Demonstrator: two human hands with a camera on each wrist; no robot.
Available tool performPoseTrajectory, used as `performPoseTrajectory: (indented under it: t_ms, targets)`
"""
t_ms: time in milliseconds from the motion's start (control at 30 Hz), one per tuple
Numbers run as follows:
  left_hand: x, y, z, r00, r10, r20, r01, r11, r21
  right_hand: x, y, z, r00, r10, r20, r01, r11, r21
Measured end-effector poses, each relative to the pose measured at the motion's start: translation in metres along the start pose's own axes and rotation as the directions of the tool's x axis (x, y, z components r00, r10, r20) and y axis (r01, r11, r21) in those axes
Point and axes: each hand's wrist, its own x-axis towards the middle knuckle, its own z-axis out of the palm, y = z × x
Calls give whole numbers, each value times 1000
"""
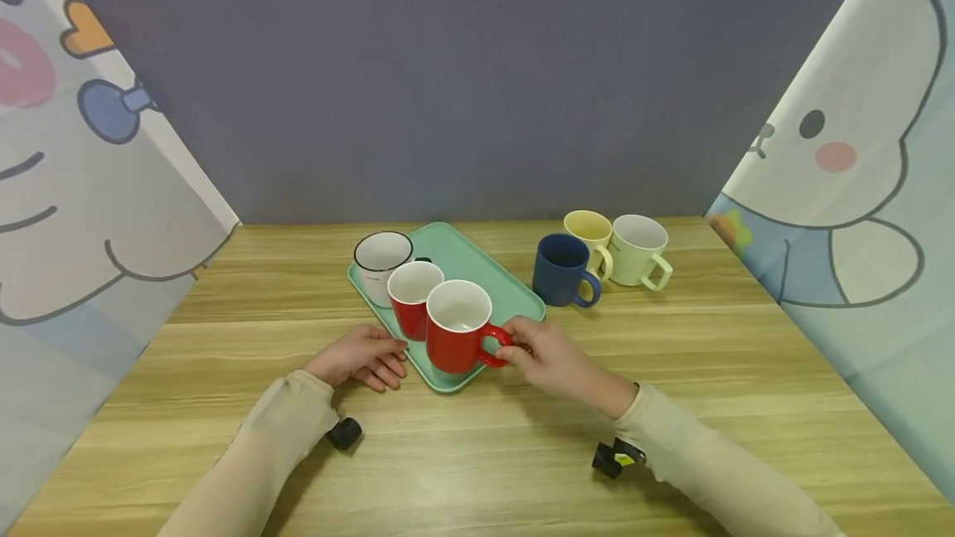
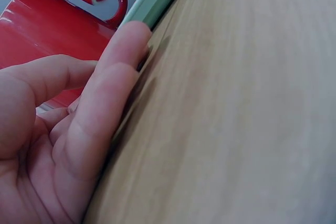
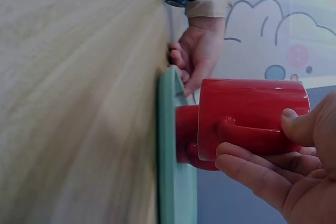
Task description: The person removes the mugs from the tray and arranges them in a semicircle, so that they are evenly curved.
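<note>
My right hand (image 1: pixel 555 359) holds a large red mug (image 1: pixel 450 342) by its handle, upright, with thumb and fingers on either side. A gap shows between the mug's base and the green tray (image 1: pixel 496 276) in the right wrist view. At the tray's near left edge, my left hand (image 1: pixel 363 357) pinches the rim, thumb over it and fingers along the outer side. A smaller red mug (image 1: pixel 408 317) stands on the tray, partly hidden behind the large one. Behind it on the tray is a white mug (image 1: pixel 376 280) with a black rim.
Right of the tray, a dark blue mug (image 1: pixel 555 276), a yellow mug (image 1: pixel 589 230) and a pale green mug (image 1: pixel 634 251) stand close together on the wooden table (image 1: pixel 462 471). A grey panel (image 1: pixel 477 89) rises along the table's back edge.
</note>
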Motion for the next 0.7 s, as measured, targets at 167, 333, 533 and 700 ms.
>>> performPoseTrajectory:
  t_ms: [167, 333, 533, 700]
  targets:
    - [-1, -1, 0, 1000, -4, -9, 4, 1000, 1, -1, -4, -8, 1000, -8, -16, 8, 999, -35]
    - [-2, -1, 0, 1000, -4, -7, 4, 1000, 2, -3, -6, -13, 999, -23, -23, 22, 999, -47]
    - [-1, -1, 0, 1000, -1, -9, 1, 1000, 0, -10, -3, -21, 998, -49, -43, 45, 996, -72]
    - [0, -1, 0, 1000, -8, -12, 8, 1000, 0, -17, -1, -28, 999, -1, -45, -3, 996, -93]
